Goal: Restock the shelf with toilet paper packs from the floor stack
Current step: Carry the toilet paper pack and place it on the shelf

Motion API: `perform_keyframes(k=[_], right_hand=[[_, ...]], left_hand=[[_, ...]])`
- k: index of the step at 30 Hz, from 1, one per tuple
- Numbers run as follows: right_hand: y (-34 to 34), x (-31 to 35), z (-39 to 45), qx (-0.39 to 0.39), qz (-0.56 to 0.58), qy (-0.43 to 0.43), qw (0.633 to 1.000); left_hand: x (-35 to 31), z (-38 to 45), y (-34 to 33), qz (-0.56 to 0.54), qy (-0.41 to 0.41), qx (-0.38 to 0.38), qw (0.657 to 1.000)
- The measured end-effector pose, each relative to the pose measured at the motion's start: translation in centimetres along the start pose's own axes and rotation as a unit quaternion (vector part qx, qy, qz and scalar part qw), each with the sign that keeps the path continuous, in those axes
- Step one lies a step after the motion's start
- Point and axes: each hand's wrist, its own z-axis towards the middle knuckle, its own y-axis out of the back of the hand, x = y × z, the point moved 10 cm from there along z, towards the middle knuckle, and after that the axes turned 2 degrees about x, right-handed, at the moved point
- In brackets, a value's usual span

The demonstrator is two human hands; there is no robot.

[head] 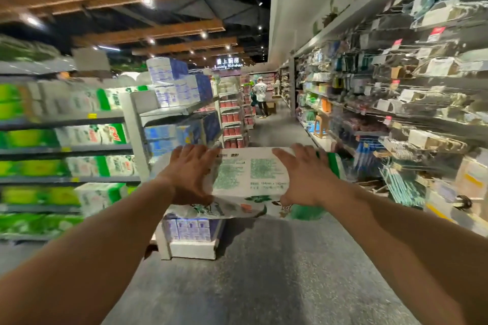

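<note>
I hold a white and green toilet paper pack [249,179] out in front of me at chest height, above the aisle floor. My left hand [188,174] grips its left end, fingers over the top. My right hand [303,175] grips the right end the same way. The shelf unit [79,150] on my left carries rows of green and white paper packs, blurred by motion. The floor stack is not in view.
Blue and white packs [179,87] fill the end unit ahead on the left. A rack of hanging goods [409,113] lines the right side. A person [260,95] stands far down the aisle by a box. A small stool [320,124] stands at the right rack.
</note>
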Motion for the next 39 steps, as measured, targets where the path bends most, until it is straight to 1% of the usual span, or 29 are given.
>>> perform_keyframes(k=[4,6,9,13,20,24,27,32,36,39], right_hand=[[-1.1,4.8,10.0,-0.009,0.014,0.069,0.997],[-1.4,6.9,14.5,-0.011,0.03,0.103,0.994],[-1.3,10.5,20.9,-0.008,0.043,0.158,0.987],[-0.6,16.3,30.7,-0.028,0.055,0.235,0.97],[-2.6,26.0,42.5,-0.046,0.075,0.313,0.946],[-4.4,31.5,49.2,-0.062,0.079,0.334,0.937],[-5.4,36.1,54.7,-0.059,0.076,0.33,0.939],[-6.1,43.3,64.0,-0.083,0.081,0.319,0.941],[-8.4,48.5,71.0,-0.062,0.08,0.312,0.945],[-9.6,52.6,76.6,-0.06,0.086,0.315,0.943]], left_hand=[[8.7,1.7,-0.5,0.046,0.054,-0.011,0.997],[12.6,2.5,-0.9,0.064,0.084,-0.002,0.994],[18.4,3.5,-1.1,0.084,0.14,0.018,0.986],[26.4,4.8,-1.1,0.098,0.216,0.011,0.971],[38.5,6.0,-4.2,0.104,0.281,0.027,0.954],[46.2,7.0,-7.1,0.112,0.298,0.03,0.948],[52.9,8.2,-8.7,0.103,0.299,0.023,0.948],[64.3,11.2,-10.7,0.094,0.293,0.016,0.951],[72.5,13.6,-13.1,0.117,0.281,0.025,0.952],[79.1,15.5,-15.5,0.125,0.277,0.033,0.952]])
